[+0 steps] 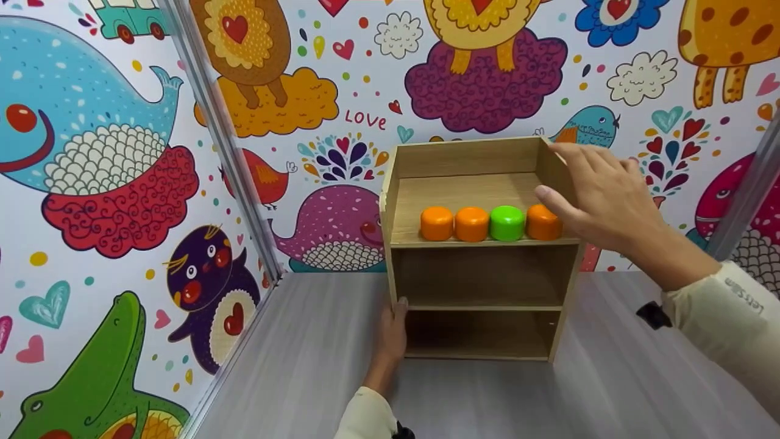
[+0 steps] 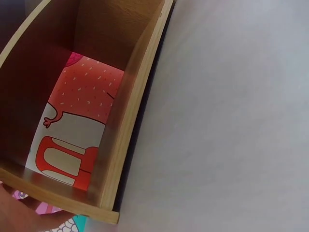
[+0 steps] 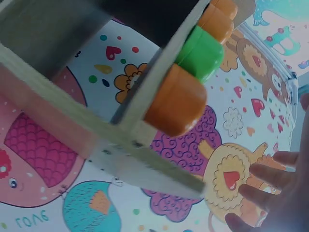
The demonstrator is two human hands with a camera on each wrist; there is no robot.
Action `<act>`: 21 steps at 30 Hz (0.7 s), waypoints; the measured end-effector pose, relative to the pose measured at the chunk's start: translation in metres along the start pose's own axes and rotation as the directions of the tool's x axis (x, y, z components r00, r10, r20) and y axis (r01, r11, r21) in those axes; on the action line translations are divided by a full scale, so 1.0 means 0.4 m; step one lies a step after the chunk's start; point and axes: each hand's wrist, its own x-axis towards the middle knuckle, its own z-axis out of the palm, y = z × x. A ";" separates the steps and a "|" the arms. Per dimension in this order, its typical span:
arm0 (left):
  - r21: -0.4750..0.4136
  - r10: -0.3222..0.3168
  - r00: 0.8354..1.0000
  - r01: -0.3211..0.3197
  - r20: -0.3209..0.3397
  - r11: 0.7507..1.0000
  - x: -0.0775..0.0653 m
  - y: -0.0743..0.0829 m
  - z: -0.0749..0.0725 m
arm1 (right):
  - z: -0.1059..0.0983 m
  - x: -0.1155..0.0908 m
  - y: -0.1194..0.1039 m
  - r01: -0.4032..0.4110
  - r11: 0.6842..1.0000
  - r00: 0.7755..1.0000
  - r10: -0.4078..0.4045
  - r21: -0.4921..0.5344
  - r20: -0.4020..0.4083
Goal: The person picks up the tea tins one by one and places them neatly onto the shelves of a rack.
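Observation:
A small wooden shelf unit [image 1: 481,308] stands upright on the table, with a railed top and two compartments below. My left hand [image 1: 390,335] grips its left side panel low down, thumb at the front edge, fingers along the outside. In the left wrist view those fingers [image 2: 19,212] show partly behind the panel. Along the top's front edge sit three orange rounded plastic containers [image 1: 437,224] and a green one [image 1: 507,223] in a row. My right hand [image 1: 609,195], fingers extended, is at the top right corner; the right wrist view shows its fingers [image 3: 270,176] spread and holding nothing.
The grey table [image 1: 304,366] extends around the shelf unit. Cartoon-printed walls [image 1: 359,91] stand behind and to the left, with a metal corner post [image 1: 213,110] between them. Another metal post [image 1: 746,195] is at the right.

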 end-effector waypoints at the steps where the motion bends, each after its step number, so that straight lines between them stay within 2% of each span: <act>1: 0.003 -0.006 1.000 0.006 0.000 1.000 -0.002 0.000 -0.001 | 0.004 -0.007 0.005 -0.010 1.000 1.000 0.010 0.004 -0.006; 8: 0.041 -0.058 0.998 0.058 -0.010 0.997 -0.005 0.012 0.000 | 0.022 -0.048 0.037 -0.108 0.993 0.993 0.110 0.052 -0.034; 16: -0.004 -0.051 0.999 0.051 -0.007 0.999 -0.003 0.017 0.003 | 0.049 -0.112 0.099 -0.183 0.964 0.971 0.208 0.195 -0.115; 21: 0.039 -0.063 0.998 0.063 -0.008 0.997 -0.005 0.016 -0.008 | 0.082 -0.150 0.124 -0.240 0.950 0.955 0.269 0.201 -0.129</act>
